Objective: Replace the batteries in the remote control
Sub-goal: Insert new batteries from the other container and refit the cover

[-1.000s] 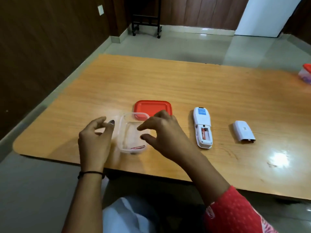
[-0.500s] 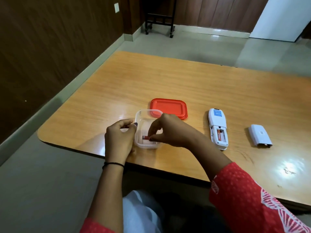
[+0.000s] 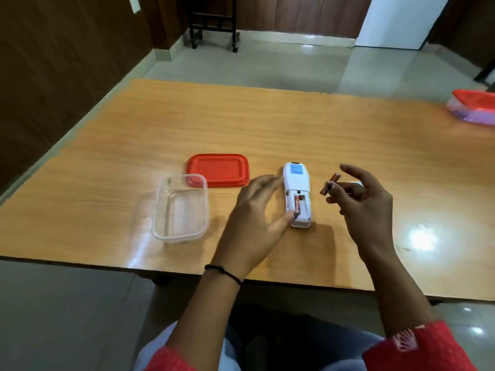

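The remote control (image 3: 297, 195) lies face down near the middle of the counter's (image 3: 267, 124) near edge, its battery bay open with one battery (image 3: 297, 204) already seated on the left side. The right hand (image 3: 361, 199) pinches a second battery (image 3: 330, 184) in its fingers, raised just right of the remote. The left hand (image 3: 257, 210), fingers loose and grasping nothing, touches the remote's left flank. This looks like the second insertion: next, steady the remote, match polarity, and press the battery into the vacant slot.
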The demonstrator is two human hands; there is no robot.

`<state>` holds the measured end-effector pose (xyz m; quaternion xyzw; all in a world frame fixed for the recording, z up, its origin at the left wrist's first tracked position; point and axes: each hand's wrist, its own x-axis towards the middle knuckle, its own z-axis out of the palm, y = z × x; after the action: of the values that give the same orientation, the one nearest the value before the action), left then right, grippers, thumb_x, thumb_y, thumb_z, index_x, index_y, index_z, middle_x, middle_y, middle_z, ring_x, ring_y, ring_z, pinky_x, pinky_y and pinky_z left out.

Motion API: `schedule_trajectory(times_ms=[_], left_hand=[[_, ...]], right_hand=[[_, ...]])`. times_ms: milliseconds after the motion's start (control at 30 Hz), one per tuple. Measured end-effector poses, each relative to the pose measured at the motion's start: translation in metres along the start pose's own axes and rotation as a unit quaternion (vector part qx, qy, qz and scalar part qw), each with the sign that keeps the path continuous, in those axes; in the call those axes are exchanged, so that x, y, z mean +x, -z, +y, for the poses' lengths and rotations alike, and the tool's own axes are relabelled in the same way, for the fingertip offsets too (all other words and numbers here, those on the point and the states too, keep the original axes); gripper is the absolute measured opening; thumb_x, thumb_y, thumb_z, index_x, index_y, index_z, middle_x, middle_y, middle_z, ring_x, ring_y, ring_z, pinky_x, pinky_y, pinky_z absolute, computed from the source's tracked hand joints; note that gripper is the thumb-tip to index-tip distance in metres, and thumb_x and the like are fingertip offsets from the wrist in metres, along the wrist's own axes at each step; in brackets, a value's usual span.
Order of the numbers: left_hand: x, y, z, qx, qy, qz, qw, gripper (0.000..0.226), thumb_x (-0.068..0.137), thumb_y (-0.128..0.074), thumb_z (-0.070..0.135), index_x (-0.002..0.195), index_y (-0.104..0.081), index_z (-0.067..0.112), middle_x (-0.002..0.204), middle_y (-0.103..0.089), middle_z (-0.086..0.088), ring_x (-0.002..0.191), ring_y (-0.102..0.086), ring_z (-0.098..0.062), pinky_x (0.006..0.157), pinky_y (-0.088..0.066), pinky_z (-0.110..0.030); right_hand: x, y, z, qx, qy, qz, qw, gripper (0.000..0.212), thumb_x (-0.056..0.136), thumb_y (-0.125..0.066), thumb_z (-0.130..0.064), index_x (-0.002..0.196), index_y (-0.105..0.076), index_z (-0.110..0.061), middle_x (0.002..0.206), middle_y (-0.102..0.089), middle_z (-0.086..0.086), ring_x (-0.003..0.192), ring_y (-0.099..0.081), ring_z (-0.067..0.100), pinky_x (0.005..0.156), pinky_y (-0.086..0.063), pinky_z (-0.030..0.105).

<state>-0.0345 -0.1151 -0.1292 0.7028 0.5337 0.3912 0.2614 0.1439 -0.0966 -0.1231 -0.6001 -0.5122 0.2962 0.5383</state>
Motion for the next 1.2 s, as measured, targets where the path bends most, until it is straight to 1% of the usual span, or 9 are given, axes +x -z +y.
schedule_trajectory(times_ms=[33, 100, 333, 433, 533, 667, 800, 1000, 1200], left_hand=[[0.001, -0.009, 0.0, 0.011, 0.008, -0.043, 0.999, 0.066, 0.08, -0.07, 0.027, 0.139, -0.042, 0.019, 0.145, -0.04, 0.005, 0.131, -0.032, -0.001, 0.101, -0.017, 0.001], [0.006, -0.025, -0.002, 0.026, 0.022, -0.089, 0.995, 0.08, 0.079, -0.071, 0.032, 0.146, -0.029, 0.021, 0.153, -0.028, 0.008, 0.138, -0.022, 0.0, 0.1, -0.008, 0.003], [0.022, -0.047, -0.003, 0.014, 0.053, -0.141, 0.988, 0.082, 0.081, -0.07, 0.028, 0.147, -0.024, 0.017, 0.157, -0.021, 0.005, 0.143, -0.018, -0.006, 0.117, -0.019, -0.024], [0.021, -0.048, -0.007, -0.022, 0.064, -0.136, 0.988, 0.076, 0.082, -0.069, 0.022, 0.146, -0.028, 0.017, 0.156, -0.023, 0.004, 0.143, -0.021, -0.006, 0.117, -0.024, -0.031], [0.02, -0.047, -0.012, -0.044, 0.079, -0.136, 0.987, 0.074, 0.084, -0.067, 0.022, 0.146, -0.028, 0.023, 0.155, -0.026, 0.006, 0.141, -0.027, -0.006, 0.115, -0.03, -0.034], [0.02, -0.047, -0.013, -0.046, 0.084, -0.133, 0.987, 0.072, 0.084, -0.066, 0.022, 0.146, -0.029, 0.026, 0.153, -0.031, 0.006, 0.139, -0.031, -0.006, 0.114, -0.032, -0.033], [0.02, -0.05, -0.013, -0.048, 0.086, -0.124, 0.987, 0.072, 0.083, -0.068, 0.021, 0.145, -0.03, 0.025, 0.153, -0.031, 0.006, 0.141, -0.027, -0.01, 0.115, -0.029, -0.035], [0.021, -0.052, -0.016, -0.057, 0.102, -0.127, 0.985, 0.069, 0.085, -0.065, 0.015, 0.144, -0.031, 0.024, 0.153, -0.03, 0.006, 0.143, -0.024, -0.02, 0.116, -0.027, -0.04], [0.021, -0.051, -0.013, -0.068, 0.1, -0.126, 0.985, 0.069, 0.083, -0.068, 0.016, 0.143, -0.034, 0.02, 0.152, -0.032, 0.002, 0.142, -0.025, -0.018, 0.117, -0.026, -0.037]], right_hand=[[0.001, 0.001, 0.005, -0.009, 0.004, 0.016, 1.0, 0.029, 0.085, -0.066, -0.007, 0.112, -0.061, -0.016, 0.076, -0.071, -0.004, 0.065, -0.067, 0.001, 0.063, -0.051, 0.014], [0.003, 0.002, 0.011, -0.027, 0.02, 0.028, 0.999, 0.024, 0.082, -0.069, -0.007, 0.103, -0.064, -0.019, 0.073, -0.071, -0.007, 0.069, -0.068, 0.001, 0.066, -0.051, 0.018], [-0.002, -0.01, 0.017, -0.143, 0.1, -0.032, 0.984, 0.011, 0.079, -0.071, -0.012, 0.087, -0.067, -0.016, 0.075, -0.069, -0.011, 0.076, -0.064, -0.001, 0.063, -0.04, 0.005], [-0.012, -0.01, 0.016, -0.196, 0.137, -0.06, 0.969, 0.007, 0.08, -0.069, -0.012, 0.086, -0.068, -0.014, 0.079, -0.072, 0.0, 0.076, -0.067, 0.012, 0.069, -0.052, 0.031], [-0.02, -0.007, 0.01, -0.21, 0.119, -0.079, 0.967, 0.006, 0.08, -0.07, -0.013, 0.085, -0.07, -0.014, 0.081, -0.074, 0.003, 0.075, -0.068, 0.018, 0.069, -0.053, 0.039], [-0.025, -0.006, 0.011, -0.216, 0.073, -0.083, 0.97, 0.012, 0.083, -0.068, -0.011, 0.093, -0.075, -0.014, 0.09, -0.075, 0.002, 0.08, -0.067, 0.014, 0.073, -0.052, 0.028], [-0.02, -0.01, 0.016, -0.199, 0.025, -0.051, 0.978, 0.011, 0.082, -0.067, -0.007, 0.089, -0.074, -0.012, 0.088, -0.071, 0.002, 0.076, -0.062, 0.006, 0.066, -0.041, 0.003], [-0.015, -0.014, 0.012, -0.15, -0.078, -0.043, 0.985, 0.006, 0.075, -0.07, -0.016, 0.079, -0.074, -0.017, 0.074, -0.07, -0.001, 0.065, -0.065, 0.004, 0.051, -0.046, 0.011], [-0.002, -0.022, 0.009, -0.131, -0.101, -0.031, 0.986, 0.011, 0.078, -0.064, -0.008, 0.078, -0.073, -0.014, 0.063, -0.062, -0.01, 0.048, -0.056, -0.009, 0.042, -0.037, 0.004]])
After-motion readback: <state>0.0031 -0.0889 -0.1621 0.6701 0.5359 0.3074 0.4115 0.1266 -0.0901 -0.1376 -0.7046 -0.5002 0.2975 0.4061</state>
